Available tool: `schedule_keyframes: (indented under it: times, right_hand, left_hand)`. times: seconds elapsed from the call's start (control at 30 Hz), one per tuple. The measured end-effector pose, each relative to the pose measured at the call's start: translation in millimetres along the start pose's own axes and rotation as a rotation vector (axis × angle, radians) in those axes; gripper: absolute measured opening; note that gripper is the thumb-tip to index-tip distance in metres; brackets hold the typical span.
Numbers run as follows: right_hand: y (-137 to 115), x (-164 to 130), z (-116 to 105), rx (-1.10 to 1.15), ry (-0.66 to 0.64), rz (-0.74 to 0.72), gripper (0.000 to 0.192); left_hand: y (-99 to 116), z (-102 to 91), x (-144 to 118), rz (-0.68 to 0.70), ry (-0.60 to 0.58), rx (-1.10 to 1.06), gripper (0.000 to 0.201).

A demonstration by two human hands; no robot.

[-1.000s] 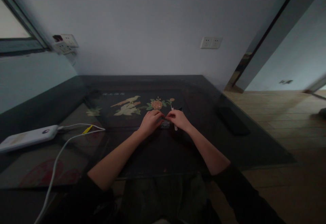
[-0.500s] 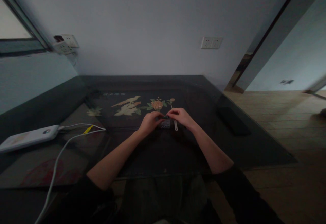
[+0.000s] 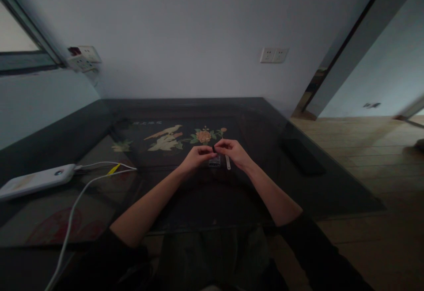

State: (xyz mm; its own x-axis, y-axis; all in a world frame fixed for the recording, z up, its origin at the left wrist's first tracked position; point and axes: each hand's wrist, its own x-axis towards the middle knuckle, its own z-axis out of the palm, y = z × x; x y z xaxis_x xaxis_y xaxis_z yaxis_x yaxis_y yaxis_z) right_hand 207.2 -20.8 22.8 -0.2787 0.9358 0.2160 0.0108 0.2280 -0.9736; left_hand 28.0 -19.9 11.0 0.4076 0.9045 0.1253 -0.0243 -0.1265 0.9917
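Observation:
Fingertips of both hands meet over the middle of the dark table (image 3: 185, 202). My left hand (image 3: 197, 156) pinches a small dark piece (image 3: 213, 149) from the left. From the right, my right hand (image 3: 231, 149) has thumb and fingers closed on the same piece; its exact kind is too small and dim to make out. Just below the fingers lies a small clear compartment box (image 3: 214, 162), partly hidden by the hands. A thin pale metal strip with a hole near its end (image 3: 228, 163) rests beside it, its upper part behind my right hand.
A white power bank (image 3: 38, 180) lies at the left, with a white cable (image 3: 74, 205) running from it toward the front edge. To the right is a flat black object (image 3: 303, 156). Wall sockets (image 3: 274, 55) sit above the table's back edge.
The small dark piece has turned between my fingertips, from lying nearly level to standing more upright. The fingers of both hands have shifted slightly around it; the box and strip stay put.

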Motion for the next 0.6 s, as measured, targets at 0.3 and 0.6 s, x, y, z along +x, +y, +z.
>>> schedule_keyframes:
  times: [0.3, 0.6]
  right_hand:
    - [4, 3, -8, -0.308, 0.063, -0.126, 0.019]
    - [13, 6, -7, -0.671, 0.027, -0.164, 0.01]
  left_hand:
    - [-5, -8.3, 6, 0.104, -0.02, 0.321, 0.033]
    - [-10, -9.3, 4, 0.29, 0.112, 0.723, 0.011]
